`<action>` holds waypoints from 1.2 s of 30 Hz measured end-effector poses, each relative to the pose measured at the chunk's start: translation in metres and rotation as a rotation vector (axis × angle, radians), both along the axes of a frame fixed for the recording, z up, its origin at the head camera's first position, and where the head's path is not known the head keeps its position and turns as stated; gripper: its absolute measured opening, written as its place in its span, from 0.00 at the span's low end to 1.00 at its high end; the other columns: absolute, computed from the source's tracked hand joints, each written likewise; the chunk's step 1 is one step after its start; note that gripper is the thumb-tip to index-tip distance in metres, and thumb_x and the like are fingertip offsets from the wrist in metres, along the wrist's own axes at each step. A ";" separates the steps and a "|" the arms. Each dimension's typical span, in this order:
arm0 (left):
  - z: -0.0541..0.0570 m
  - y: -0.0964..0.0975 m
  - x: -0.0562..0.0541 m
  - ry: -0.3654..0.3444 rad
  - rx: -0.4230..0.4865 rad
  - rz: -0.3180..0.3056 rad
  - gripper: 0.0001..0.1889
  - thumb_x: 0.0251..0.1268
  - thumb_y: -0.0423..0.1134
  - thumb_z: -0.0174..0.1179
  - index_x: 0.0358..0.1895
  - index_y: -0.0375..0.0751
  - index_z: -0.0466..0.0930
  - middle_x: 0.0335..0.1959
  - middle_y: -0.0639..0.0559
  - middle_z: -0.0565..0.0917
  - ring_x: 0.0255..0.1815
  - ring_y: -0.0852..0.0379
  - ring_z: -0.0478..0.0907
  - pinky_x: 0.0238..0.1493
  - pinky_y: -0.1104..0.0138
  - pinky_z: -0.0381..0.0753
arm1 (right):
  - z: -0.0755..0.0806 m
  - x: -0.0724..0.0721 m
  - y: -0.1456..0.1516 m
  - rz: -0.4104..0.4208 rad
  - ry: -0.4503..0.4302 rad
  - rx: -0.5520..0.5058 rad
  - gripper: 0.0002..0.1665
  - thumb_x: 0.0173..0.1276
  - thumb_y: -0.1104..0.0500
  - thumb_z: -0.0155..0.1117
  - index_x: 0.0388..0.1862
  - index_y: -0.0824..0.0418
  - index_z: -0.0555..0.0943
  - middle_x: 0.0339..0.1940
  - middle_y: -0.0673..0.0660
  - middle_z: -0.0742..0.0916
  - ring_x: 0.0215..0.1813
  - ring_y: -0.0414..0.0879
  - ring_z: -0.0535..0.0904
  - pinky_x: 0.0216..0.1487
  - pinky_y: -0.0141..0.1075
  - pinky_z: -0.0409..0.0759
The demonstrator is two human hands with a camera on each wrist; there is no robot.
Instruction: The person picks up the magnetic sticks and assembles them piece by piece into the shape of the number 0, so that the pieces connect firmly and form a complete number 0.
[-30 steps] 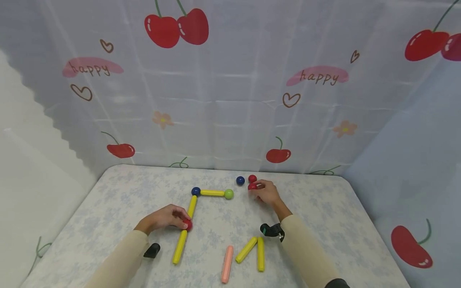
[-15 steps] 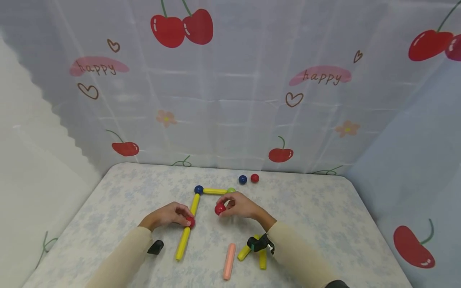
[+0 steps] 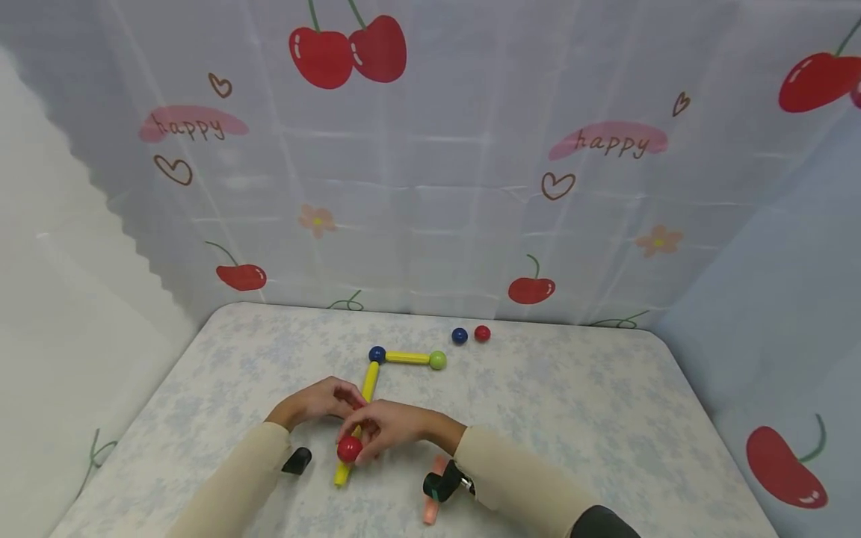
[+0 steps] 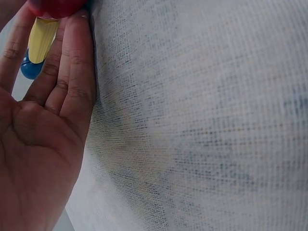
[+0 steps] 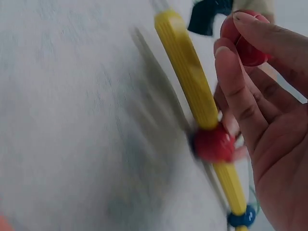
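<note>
A chain of ridged yellow sticks and balls lies on the table. My left hand (image 3: 319, 401) holds the red ball (image 5: 214, 143) that joins the far yellow stick (image 3: 371, 380) to the near yellow stick (image 5: 187, 67). In the head view, fingers mostly cover that joint. Between thumb and fingertips, my right hand (image 3: 397, 426) pinches a second red ball (image 3: 349, 449), which overlaps the near stick close to its free end; the right wrist view shows this ball apart from the stick. A blue ball (image 3: 377, 355) forms the far corner, where another yellow stick (image 3: 407, 358) runs to a green ball (image 3: 438, 360).
At the back edge sit a loose blue ball (image 3: 460, 335) and a loose red ball (image 3: 482, 333). A pink stick (image 3: 430, 512) lies at the front, partly behind the black wrist mount (image 3: 440, 484). A cherry-print curtain (image 3: 417, 164) hangs behind the table.
My right hand has taken a red ball from the back of the table and brought it left and nearer, over the near yellow stick. The left hand stays at the joining ball.
</note>
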State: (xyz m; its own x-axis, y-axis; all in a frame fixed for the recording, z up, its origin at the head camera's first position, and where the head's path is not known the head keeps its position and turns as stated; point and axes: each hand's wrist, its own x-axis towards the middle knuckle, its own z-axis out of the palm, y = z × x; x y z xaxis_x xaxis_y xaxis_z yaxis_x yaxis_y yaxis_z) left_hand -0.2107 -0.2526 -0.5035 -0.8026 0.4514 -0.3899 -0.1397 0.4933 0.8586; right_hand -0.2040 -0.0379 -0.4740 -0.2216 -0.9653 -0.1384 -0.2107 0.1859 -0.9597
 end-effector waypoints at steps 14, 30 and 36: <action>0.001 0.000 -0.002 -0.019 0.029 -0.011 0.12 0.58 0.34 0.68 0.44 0.36 0.83 0.39 0.50 0.85 0.40 0.55 0.79 0.48 0.61 0.78 | -0.003 0.033 -0.042 0.200 0.158 0.153 0.22 0.63 0.66 0.68 0.56 0.60 0.79 0.43 0.42 0.82 0.18 0.38 0.72 0.21 0.27 0.72; 0.001 -0.001 -0.001 -0.047 0.031 0.010 0.12 0.58 0.34 0.68 0.44 0.36 0.83 0.39 0.49 0.85 0.39 0.56 0.79 0.48 0.62 0.78 | -0.008 0.037 -0.050 0.318 0.568 0.191 0.20 0.59 0.58 0.73 0.52 0.53 0.83 0.43 0.40 0.86 0.39 0.28 0.72 0.43 0.18 0.66; 0.002 0.000 0.000 -0.051 0.028 0.009 0.12 0.58 0.34 0.67 0.45 0.35 0.83 0.39 0.49 0.85 0.39 0.56 0.79 0.48 0.62 0.79 | -0.008 0.034 -0.048 0.318 0.559 0.198 0.20 0.59 0.59 0.73 0.52 0.55 0.83 0.43 0.41 0.85 0.40 0.26 0.72 0.44 0.18 0.68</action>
